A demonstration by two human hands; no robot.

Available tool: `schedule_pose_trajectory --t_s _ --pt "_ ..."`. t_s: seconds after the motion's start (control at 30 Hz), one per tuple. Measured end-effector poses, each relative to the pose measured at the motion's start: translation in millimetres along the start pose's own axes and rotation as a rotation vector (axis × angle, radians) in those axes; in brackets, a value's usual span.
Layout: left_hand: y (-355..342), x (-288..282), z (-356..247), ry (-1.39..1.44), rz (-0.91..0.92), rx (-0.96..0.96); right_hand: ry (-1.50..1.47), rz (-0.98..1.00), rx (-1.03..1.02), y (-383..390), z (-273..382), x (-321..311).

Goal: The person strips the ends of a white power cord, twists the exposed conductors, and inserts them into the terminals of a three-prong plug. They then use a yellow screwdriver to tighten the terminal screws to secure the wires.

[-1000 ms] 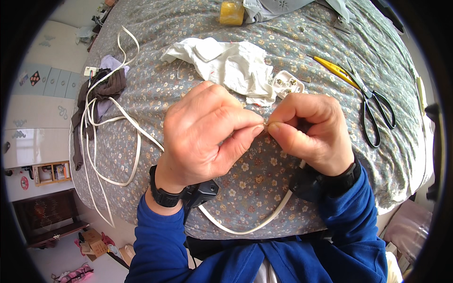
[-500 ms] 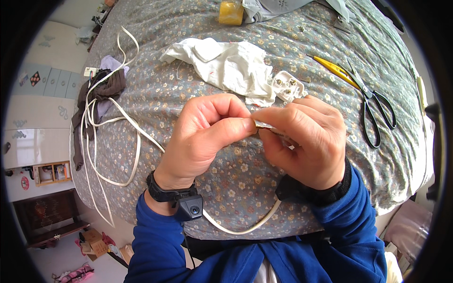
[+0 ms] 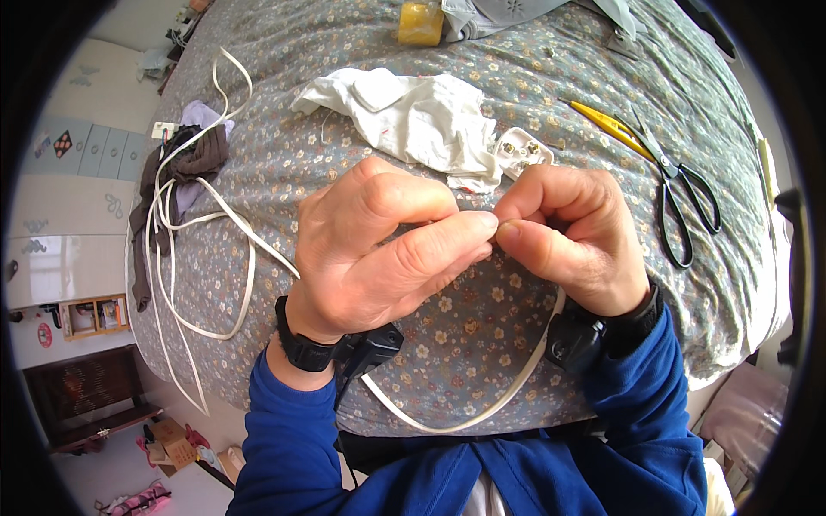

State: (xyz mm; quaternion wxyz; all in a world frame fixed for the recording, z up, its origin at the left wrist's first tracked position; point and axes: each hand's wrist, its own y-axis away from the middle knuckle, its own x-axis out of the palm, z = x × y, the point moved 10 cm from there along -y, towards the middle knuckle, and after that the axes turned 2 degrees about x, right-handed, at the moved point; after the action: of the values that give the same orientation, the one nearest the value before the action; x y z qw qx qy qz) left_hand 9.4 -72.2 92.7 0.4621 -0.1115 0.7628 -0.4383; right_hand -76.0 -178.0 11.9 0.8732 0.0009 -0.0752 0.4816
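Observation:
My left hand [image 3: 383, 254] is closed, its thumb and fingers pressed together at the tips. They meet the fingertips of my right hand [image 3: 581, 241], which pinches with thumb and forefinger. Whatever small piece lies between the tips is hidden by the fingers. A white cable [image 3: 439, 429] curves below my wrists and rises into my right hand, where its end is out of sight. Just beyond the right fingers, a white plastic socket piece [image 3: 516, 156] with metal contacts lies by a crumpled white cloth [image 3: 422, 120].
Scissors with black handles [image 3: 674, 215] and a yellow-handled tool [image 3: 607, 127] lie at the right on the flowered bedspread [image 3: 447, 327]. More cable loops [image 3: 232, 331] and dark cloth [image 3: 202, 155] are at left. A yellow tape roll [image 3: 421, 23] and grey fabric [image 3: 508, 15] sit at the far edge.
My left hand has turned over, its back now upward, and its fingers have straightened. My right hand has rolled outward. The yellowish bit seen between the fingertips is now hidden.

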Motion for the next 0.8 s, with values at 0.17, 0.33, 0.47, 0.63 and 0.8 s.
schedule_pose_trajectory --t_s 0.17,0.33,0.47,0.63,0.8 --pt "-2.4 1.6 3.5 -0.046 0.044 -0.074 0.238 -0.064 -0.140 2.4 14.4 -0.3" --pt "11.3 16.3 31.3 0.317 0.108 -0.581 0.759 -0.180 -0.650 16.7 57.6 16.2" --pt "53.1 44.1 48.6 0.989 0.027 -1.125 0.807 -0.184 -0.735 21.2 62.6 21.7" --pt "39.4 21.6 58.9 0.874 -0.199 -0.836 0.171 -0.225 -0.213 4.8 21.7 -10.4" --pt "57.2 64.6 52.5 1.190 -0.270 -1.073 -0.121 -0.198 -0.173 1.9 12.3 -13.0"
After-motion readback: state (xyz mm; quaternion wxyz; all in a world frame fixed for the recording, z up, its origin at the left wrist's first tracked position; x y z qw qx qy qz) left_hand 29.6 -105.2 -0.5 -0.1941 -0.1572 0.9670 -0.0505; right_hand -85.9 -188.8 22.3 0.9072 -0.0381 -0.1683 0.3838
